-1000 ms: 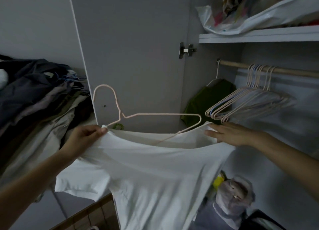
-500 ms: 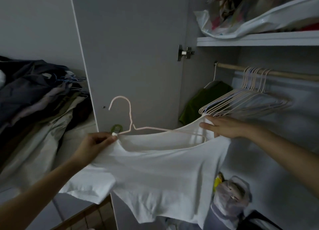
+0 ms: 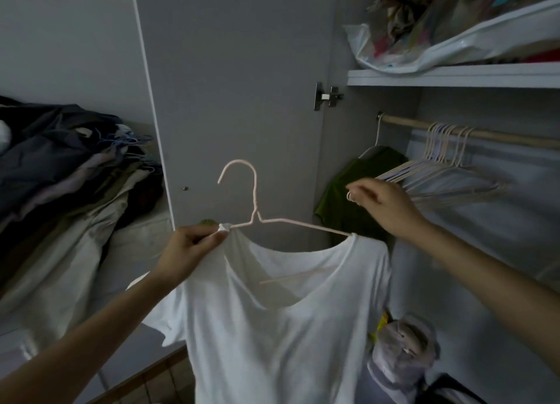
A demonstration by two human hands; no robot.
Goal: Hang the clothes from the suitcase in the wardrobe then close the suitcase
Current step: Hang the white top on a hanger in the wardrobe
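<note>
White shirt [image 3: 272, 328] now draped on the pink hanger [image 3: 254, 213]

Collar is pinched by left hand [image 3: 188, 252] fingers; right hand [image 3: 381, 203] has been lifted off the shoulder, fingers loosely curled, empty.

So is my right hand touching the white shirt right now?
Apart. The head view shows the right hand raised clear of the white shirt, with a plain gap above its shoulder.

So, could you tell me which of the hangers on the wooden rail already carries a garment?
The lone white hanger at the rail's left end holds a dark green garment; the bunched pale hangers beside it are bare.
</note>
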